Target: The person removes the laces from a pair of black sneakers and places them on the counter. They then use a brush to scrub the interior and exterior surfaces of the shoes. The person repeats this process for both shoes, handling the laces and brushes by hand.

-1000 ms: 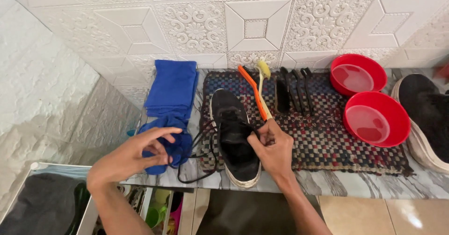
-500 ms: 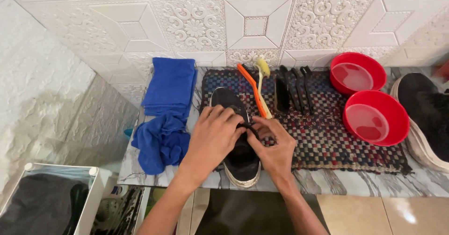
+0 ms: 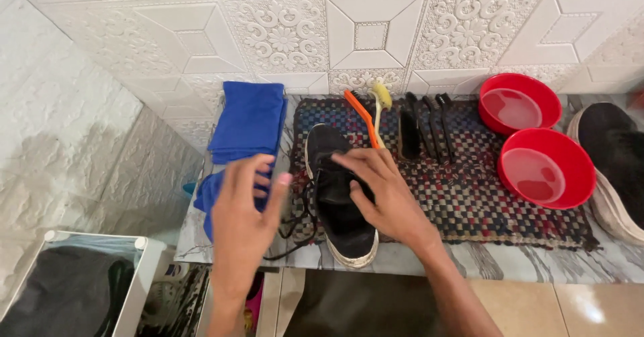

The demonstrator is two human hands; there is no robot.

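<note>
A black shoe (image 3: 349, 233) with a white sole lies toe-forward on the left edge of a woven checked mat (image 3: 469, 203). My right hand (image 3: 386, 196) lies over its opening and grips it, fingers spread across the tongue. My left hand (image 3: 245, 209) is blurred, hovering left of the shoe over a crumpled blue cloth (image 3: 204, 196). A loose black lace (image 3: 295, 226) loops from the shoe toward that hand; whether the fingers pinch it is hidden.
A folded blue cloth (image 3: 251, 119) lies at the back left. An orange brush (image 3: 362, 115), a yellow brush (image 3: 382, 99) and black brushes (image 3: 426, 125) rest on the mat. Two red bowls (image 3: 520, 105) (image 3: 547, 169) hold water. Another black shoe (image 3: 614, 162) lies at the right. A white bin (image 3: 144, 276) stands below.
My left hand left the shoe and swung out to the left over the blue cloth, the lace trailing out with it. My right hand stayed on the shoe.
</note>
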